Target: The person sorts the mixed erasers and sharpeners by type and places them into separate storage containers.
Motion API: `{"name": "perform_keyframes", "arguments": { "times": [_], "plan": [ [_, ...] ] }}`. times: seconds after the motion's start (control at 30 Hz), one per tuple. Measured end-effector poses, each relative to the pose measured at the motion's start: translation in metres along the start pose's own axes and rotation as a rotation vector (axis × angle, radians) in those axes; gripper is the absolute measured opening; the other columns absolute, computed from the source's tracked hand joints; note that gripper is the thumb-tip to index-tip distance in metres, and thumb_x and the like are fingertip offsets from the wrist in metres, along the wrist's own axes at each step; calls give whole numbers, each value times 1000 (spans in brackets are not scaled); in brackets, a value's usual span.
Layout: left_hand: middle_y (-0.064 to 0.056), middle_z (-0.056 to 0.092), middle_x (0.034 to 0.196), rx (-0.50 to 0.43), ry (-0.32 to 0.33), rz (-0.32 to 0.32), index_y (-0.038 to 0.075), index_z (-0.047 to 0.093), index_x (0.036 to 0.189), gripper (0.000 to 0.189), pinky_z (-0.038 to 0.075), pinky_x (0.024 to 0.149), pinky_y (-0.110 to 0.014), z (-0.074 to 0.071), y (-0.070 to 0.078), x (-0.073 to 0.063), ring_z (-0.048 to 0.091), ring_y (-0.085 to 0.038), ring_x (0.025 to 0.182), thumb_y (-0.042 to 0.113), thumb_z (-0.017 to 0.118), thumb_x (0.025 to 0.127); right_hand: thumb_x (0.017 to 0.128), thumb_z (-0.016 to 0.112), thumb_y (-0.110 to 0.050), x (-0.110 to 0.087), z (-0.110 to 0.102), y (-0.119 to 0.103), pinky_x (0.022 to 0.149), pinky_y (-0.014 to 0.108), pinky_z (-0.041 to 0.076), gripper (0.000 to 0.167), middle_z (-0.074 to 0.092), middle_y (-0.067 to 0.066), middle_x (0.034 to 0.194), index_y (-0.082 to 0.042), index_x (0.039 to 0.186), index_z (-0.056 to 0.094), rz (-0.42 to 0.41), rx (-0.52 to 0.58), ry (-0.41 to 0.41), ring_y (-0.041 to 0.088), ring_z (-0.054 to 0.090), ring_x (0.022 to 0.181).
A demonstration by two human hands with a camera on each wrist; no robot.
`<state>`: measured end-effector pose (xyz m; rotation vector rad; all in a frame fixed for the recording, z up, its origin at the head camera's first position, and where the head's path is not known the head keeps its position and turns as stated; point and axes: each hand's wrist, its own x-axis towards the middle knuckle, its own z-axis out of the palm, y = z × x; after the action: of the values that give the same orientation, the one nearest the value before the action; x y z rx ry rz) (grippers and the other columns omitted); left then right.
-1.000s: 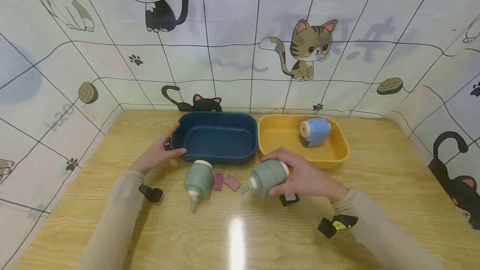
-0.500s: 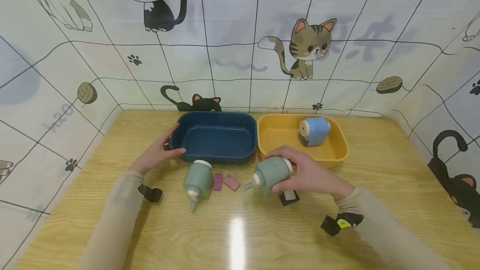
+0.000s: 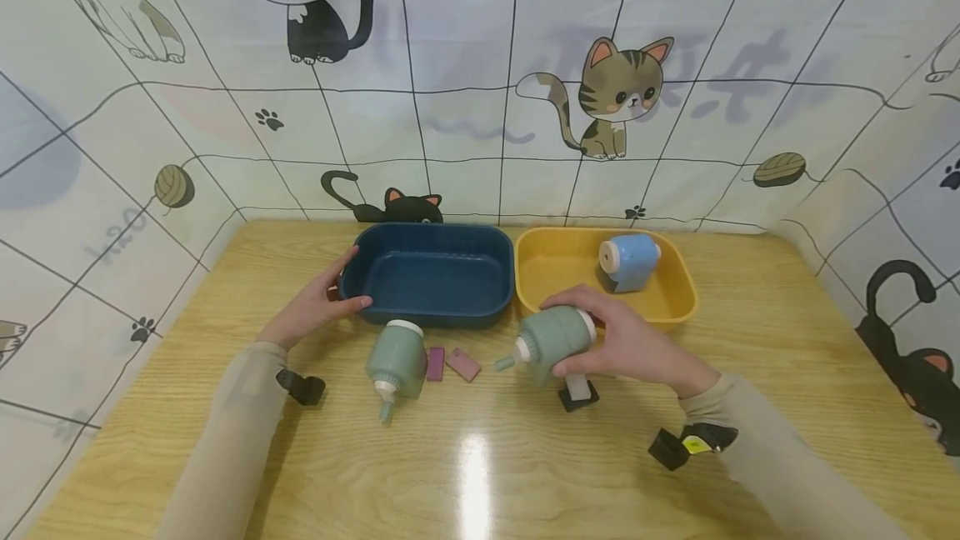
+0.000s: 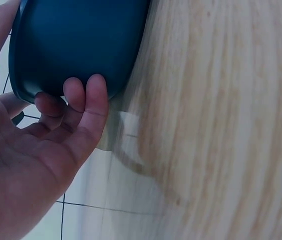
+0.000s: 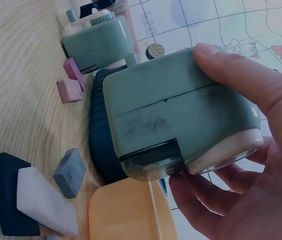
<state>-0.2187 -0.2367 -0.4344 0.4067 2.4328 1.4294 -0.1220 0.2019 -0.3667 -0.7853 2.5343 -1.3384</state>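
Note:
My right hand point(image 3: 626, 340) grips a green crank pencil sharpener point(image 3: 553, 338), thumb on one side and fingers on the other. The sharpener is tilted with its crank pointing left, and in the right wrist view its clear shavings drawer point(image 5: 153, 159) shows. It is held up in front of the yellow tray point(image 3: 551, 261). At the left end of the navy tray point(image 3: 435, 273), my left hand point(image 3: 315, 307) holds the wall, with curled fingertips point(image 4: 97, 87) against it. A second green pencil sharpener point(image 3: 397, 357) stands in front of the navy tray, crank toward me.
A blue pencil sharpener point(image 3: 636, 262) lies in the yellow tray. Between the green sharpeners are a purple eraser point(image 3: 436, 364) and a pink eraser point(image 3: 463, 365). A white eraser in a dark sleeve point(image 3: 578, 392) and a grey eraser point(image 5: 71, 172) lie below my right hand.
My right hand has moved slightly right and toward the yellow tray with the green pencil sharpener. My left hand has stayed at the navy tray.

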Motion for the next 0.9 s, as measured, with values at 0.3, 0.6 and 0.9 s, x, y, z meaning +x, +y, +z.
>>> {"name": "perform_keyframes", "arguments": {
  "times": [0.3,0.6,0.9],
  "plan": [
    [-22,18,155,11,3,2,31,9,156,88,43,91,-49,0,0,1,48,-42,121,28,69,91,70,89,-25,-6,-5,4,82,47,46,69,57,-1,121,-14,129,56,16,41,9,26,54,102],
    [-24,20,153,8,6,6,30,9,157,88,43,90,-48,1,0,0,48,-42,120,27,68,92,71,88,-20,-9,-12,9,86,47,44,68,54,0,127,-18,130,56,3,62,39,26,51,107],
    [-24,25,151,3,2,23,32,10,156,87,40,94,-49,1,-3,0,52,-39,116,27,68,92,71,88,-15,-11,-19,9,83,40,48,68,53,3,125,-18,131,56,35,94,76,29,52,104]
  ]
}}
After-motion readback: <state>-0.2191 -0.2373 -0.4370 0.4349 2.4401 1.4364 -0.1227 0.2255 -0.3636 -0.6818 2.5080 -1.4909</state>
